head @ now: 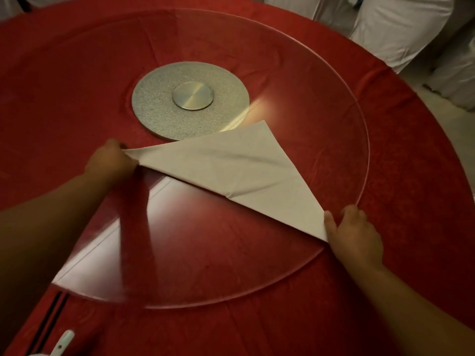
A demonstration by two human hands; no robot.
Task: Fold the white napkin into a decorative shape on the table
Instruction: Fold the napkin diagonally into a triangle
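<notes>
Red-clothed round tabletop point(401, 176) fills the view, carrying a large clear glass turntable disc point(257, 73) on a speckled silver circular base point(154, 109) with a smooth metal hub point(192, 95) at its centre. White cloth napkin point(231, 170), folded into a triangle, lies on the glass at about 4 o'clock from the hub; its apex points toward 12 o'clock, just beside the base's edge, and its long folded edge runs diagonally from 9 o'clock down to 4 o'clock. Faint creases cross the cloth.

Left hand point(113, 160) is closed around the napkin's 9 o'clock corner, which is bunched and lifted slightly off the glass. Right hand point(354, 237) rests at the 4 o'clock corner near the disc's rim, thumb along the cloth's edge and fingers curled; the corner disappears beneath the hand, so whether it is pinched or merely pressed down cannot be told. Both forearms enter from 6 o'clock.

Pale reflections streak the glass toward 7 o'clock. Two dark thin sticks point(48, 322) and a white rounded utensil handle point(63, 341) lie on the cloth at the 7 o'clock edge of the view. White fabric-covered chairs point(395, 27) stand beyond the tabletop at 1 o'clock.
</notes>
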